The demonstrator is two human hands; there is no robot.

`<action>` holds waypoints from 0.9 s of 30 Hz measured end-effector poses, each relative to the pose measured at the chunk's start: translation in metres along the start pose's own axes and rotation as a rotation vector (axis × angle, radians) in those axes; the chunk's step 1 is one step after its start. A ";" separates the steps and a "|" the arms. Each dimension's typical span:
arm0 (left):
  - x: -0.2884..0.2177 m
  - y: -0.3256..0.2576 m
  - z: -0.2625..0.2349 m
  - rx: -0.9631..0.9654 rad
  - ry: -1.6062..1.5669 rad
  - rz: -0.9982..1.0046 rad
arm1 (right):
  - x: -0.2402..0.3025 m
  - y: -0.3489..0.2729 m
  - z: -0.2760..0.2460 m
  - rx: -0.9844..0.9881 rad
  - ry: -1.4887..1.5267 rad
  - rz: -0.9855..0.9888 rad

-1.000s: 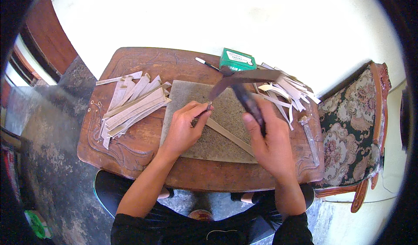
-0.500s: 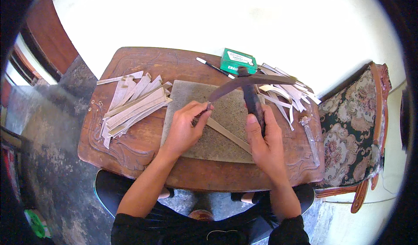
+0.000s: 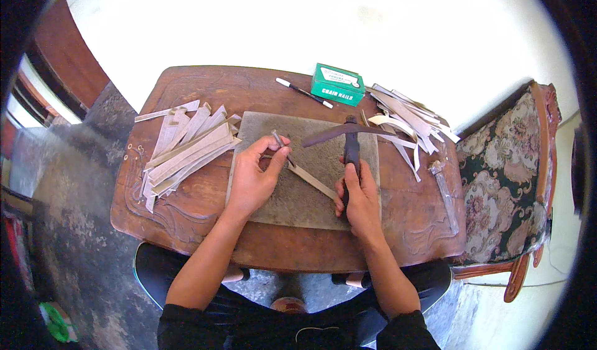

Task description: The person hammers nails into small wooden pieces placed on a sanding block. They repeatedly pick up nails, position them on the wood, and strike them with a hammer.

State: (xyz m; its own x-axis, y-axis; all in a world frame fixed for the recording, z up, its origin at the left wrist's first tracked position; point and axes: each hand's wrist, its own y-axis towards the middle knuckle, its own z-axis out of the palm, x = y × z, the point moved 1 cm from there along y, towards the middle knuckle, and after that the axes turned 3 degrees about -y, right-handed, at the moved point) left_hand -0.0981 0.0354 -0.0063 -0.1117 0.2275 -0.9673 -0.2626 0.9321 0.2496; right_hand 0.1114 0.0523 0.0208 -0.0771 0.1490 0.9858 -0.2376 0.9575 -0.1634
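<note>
My left hand (image 3: 256, 174) pinches a short metal punch (image 3: 278, 140) between thumb and fingers. The punch is tilted, its lower end at the upper end of a narrow beige strip (image 3: 316, 182). That strip lies slantwise on a flat grey slab (image 3: 292, 210). My right hand (image 3: 360, 204) is wrapped round the dark handle of a hammer (image 3: 352, 151). The hammer's long curved head is to the right of the punch, apart from it. The strip's lower end reaches the fingers of my right hand; whether they touch it, I cannot tell.
A carved wooden table (image 3: 186, 225) carries everything. Beige strips (image 3: 189, 154) are piled at left; curved offcuts (image 3: 407, 116) lie at right. A green box (image 3: 337, 85) and a black-and-white pen (image 3: 305, 93) sit at the back. Another metal tool (image 3: 444, 197) lies near the right edge, beside a patterned chair (image 3: 504, 176).
The hammer has moved down and to the right, its head away from above the punch. My left hand has shifted slightly left, and the punch's upper end now shows.
</note>
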 end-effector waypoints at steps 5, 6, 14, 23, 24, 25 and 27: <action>-0.001 -0.001 0.003 0.009 -0.022 -0.004 | -0.002 0.001 0.000 0.007 -0.007 0.003; -0.002 -0.002 0.003 0.006 -0.009 0.008 | -0.002 0.001 0.000 0.010 -0.005 0.001; -0.010 -0.003 0.003 0.020 0.146 0.081 | -0.004 0.001 -0.001 0.026 -0.004 0.005; -0.013 -0.004 0.005 0.079 0.249 0.277 | 0.001 0.001 0.000 0.021 -0.020 0.009; -0.013 -0.003 0.005 0.092 0.274 0.320 | 0.001 0.002 -0.001 0.027 -0.005 0.009; -0.013 -0.003 0.007 0.094 0.270 0.323 | 0.002 0.002 -0.003 0.032 0.009 0.008; -0.015 -0.004 0.007 0.089 0.276 0.335 | 0.004 0.003 -0.002 0.031 0.011 -0.001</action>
State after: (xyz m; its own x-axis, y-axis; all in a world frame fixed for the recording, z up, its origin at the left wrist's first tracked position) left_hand -0.0887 0.0297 0.0069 -0.4317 0.4483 -0.7827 -0.0858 0.8434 0.5304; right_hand 0.1127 0.0566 0.0242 -0.0662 0.1508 0.9863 -0.2676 0.9496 -0.1631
